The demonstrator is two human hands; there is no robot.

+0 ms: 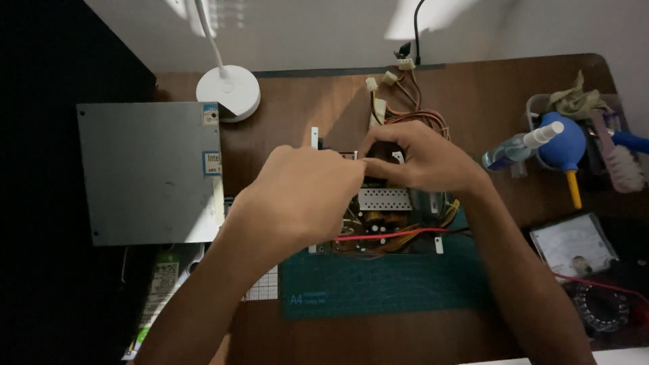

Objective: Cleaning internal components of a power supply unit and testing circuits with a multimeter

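Our left hand [297, 196] and right hand [419, 159] meet fingertip to fingertip mid-frame over the open power supply [385, 223], both curled, pinching something too small to tell.

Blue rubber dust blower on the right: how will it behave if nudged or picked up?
The blue dust blower has a round bulb, so it would probably roll or rock if nudged. It looks like soft rubber, likely light and squashy under grip. Its yellow nozzle and the spray bottle beside it may limit rolling.
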